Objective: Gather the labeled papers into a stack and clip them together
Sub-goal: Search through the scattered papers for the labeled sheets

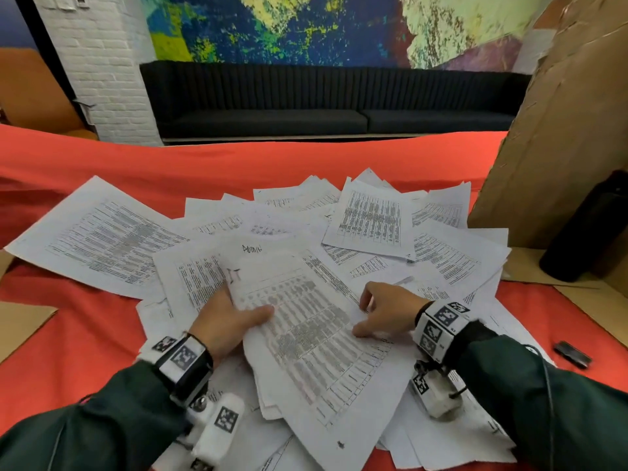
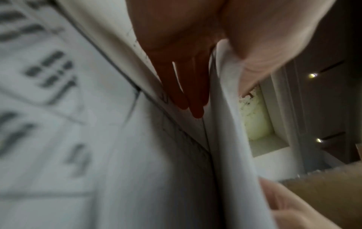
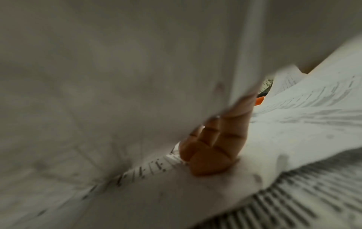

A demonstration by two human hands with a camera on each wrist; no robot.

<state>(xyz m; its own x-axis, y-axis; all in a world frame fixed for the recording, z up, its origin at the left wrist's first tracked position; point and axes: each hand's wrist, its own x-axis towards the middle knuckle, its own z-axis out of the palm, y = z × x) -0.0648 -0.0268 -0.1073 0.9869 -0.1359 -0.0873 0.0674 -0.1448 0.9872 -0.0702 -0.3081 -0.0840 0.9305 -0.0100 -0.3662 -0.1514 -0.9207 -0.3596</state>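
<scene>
A heap of printed white sheets [image 1: 373, 215] covers the red cloth. My left hand [image 1: 231, 321] grips a small stack of papers [image 1: 316, 362] at its left edge, thumb on top. In the left wrist view its fingers [image 2: 188, 93] lie straight under the sheets. The stack's top page shows a handwritten "IT" [image 1: 234, 274], and a sheet behind it reads "Admin" [image 1: 252, 248]. My right hand [image 1: 384, 311] holds the stack's right edge, thumb lying on the page; its curled fingers [image 3: 215, 147] show beneath the lifted paper. A black binder clip [image 1: 572, 358] lies on the cloth at the right.
A large cardboard panel [image 1: 560, 130] leans at the right, with a black bottle [image 1: 588, 229] in front of it. Flat cardboard [image 1: 20, 324] lies at the left edge. The red cloth [image 1: 238, 164] reaches back to a dark bench [image 1: 323, 103].
</scene>
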